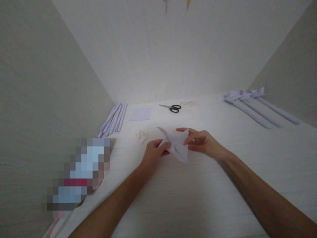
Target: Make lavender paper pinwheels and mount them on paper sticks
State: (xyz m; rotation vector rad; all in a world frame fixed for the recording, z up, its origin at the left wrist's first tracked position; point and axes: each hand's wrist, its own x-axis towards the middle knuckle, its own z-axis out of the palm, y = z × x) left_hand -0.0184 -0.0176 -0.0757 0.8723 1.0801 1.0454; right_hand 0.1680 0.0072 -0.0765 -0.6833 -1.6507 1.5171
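Observation:
A white paper pinwheel (177,145), with cut points curling up, is held above the table between both hands. My left hand (155,152) pinches it from the left, the thumb lying across its middle and the fingers beneath. On the opposite side, my right hand (201,142) has its curled fingers at the right-hand edge, one finger reaching behind the upper corner. Just beyond the pinwheel lies a small pile of thin pale strips (141,135), whose kind I cannot make out.
Black-handled scissors (174,108) lie farther back, between a square of paper (140,114) and more thin pale bits (187,103). Rolled paper sticks (114,119) are grouped at the left. Paper pinwheels on sticks (252,105) rest at the right. A blurred-out object (81,175) stands at the left edge.

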